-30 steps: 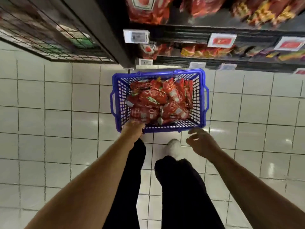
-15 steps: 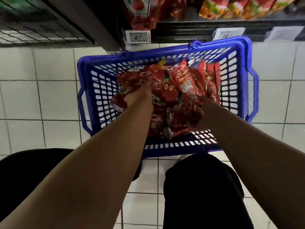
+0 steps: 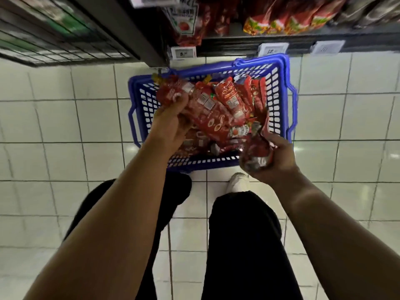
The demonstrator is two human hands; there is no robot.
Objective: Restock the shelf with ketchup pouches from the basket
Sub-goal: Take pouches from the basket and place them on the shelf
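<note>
Head view | left hand (image 3: 171,122), right hand (image 3: 275,161) each gripping ketchup pouches (image 3: 225,105) over basket (image 3: 283,83) | soft, slippery; best pinched at top seam

The white paper price tags (image 3: 183,53) on the dark shelf edge (image 3: 229,49) are blurred past reading, and the topmost tag (image 3: 154,0) is cut off.

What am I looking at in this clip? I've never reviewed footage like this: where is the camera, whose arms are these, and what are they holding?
No machine here: a person wears one camera on the head, looking down. The left hand grips red ketchup pouches, and the right hand grips another pouch. Both are above a blue basket full of pouches, standing on the white tiled floor. The shelf with similar red packs is at the top. The person's dark trousers and a white shoe show below.
</note>
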